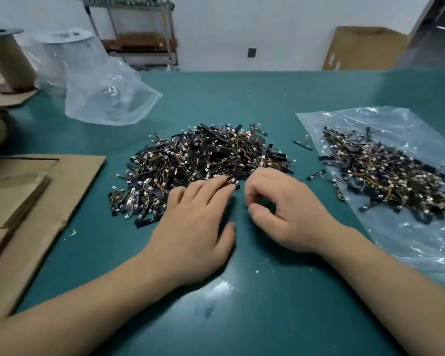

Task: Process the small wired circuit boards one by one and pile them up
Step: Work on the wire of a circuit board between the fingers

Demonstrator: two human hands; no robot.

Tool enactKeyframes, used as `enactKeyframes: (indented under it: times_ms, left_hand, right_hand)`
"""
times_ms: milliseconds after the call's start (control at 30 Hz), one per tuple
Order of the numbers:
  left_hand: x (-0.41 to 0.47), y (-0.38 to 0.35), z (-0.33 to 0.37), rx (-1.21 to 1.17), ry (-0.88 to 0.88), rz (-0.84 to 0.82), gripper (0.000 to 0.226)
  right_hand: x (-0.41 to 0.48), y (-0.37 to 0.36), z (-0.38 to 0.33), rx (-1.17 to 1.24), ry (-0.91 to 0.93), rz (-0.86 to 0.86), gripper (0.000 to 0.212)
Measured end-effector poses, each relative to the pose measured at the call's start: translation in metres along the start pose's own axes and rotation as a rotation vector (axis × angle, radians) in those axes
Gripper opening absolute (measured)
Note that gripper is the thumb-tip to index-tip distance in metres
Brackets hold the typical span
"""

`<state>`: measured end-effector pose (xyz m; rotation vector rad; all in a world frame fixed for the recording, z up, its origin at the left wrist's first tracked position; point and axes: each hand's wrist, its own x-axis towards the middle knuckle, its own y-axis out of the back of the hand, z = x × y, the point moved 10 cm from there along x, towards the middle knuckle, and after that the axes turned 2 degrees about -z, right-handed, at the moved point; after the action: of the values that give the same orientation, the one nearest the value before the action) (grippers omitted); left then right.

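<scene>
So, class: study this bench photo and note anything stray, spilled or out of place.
Two boards lie loose between the middle pile and the bagged pile: one on the mat, one by the bag's edge. Also, white scraps litter the mat.

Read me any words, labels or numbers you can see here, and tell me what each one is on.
No text here can be read.
On the cardboard box: pale label patches, too blurred.
On the wrapped spool: dark marks, too blurred.
On the circuit boards: markings too small.
</scene>
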<state>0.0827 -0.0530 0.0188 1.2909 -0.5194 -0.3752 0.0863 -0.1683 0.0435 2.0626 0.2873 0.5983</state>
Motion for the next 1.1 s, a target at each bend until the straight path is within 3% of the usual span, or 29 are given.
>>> enactKeyframes:
  times_ms: [100, 167, 300, 600, 700, 900, 1000, 1100]
  left_hand:
    - [0.002, -0.002, 0.002, 0.011, 0.001, 0.0, 0.059]
    - [0.002, -0.004, 0.001, 0.011, -0.016, 0.009, 0.05]
    - [0.001, 0.001, 0.003, -0.032, -0.037, 0.035, 0.043]
    - [0.0, 0.008, 0.007, -0.1, -0.088, 0.113, 0.022]
    - [0.0, 0.011, 0.005, -0.123, -0.076, 0.159, 0.025]
    - [0.005, 0.011, 0.001, -0.267, -0.083, 0.205, 0.029]
    - [0.015, 0.017, 0.013, -0.39, -0.138, 0.264, 0.03]
    - [0.023, 0.023, 0.024, -0.516, -0.151, 0.326, 0.024]
  right_hand:
    - [-0.007, 0.004, 0.02, -0.076, -0.106, 0.054, 0.027]
    - [-0.007, -0.005, 0.019, -0.104, -0.095, -0.001, 0.035]
    - [-0.007, -0.009, 0.012, -0.169, -0.042, -0.032, 0.031]
    - [-0.011, -0.004, 0.016, 0.014, -0.078, 0.024, 0.013]
    - [-0.01, -0.007, 0.017, -0.017, -0.074, 0.014, 0.008]
    - [-0.013, -0.01, 0.015, -0.016, -0.046, -0.017, 0.023]
    - [-0.015, -0.001, 0.021, 0.04, -0.066, 0.05, 0.009]
    - [-0.028, 0.017, 0.034, 0.152, -0.161, 0.168, 0.013]
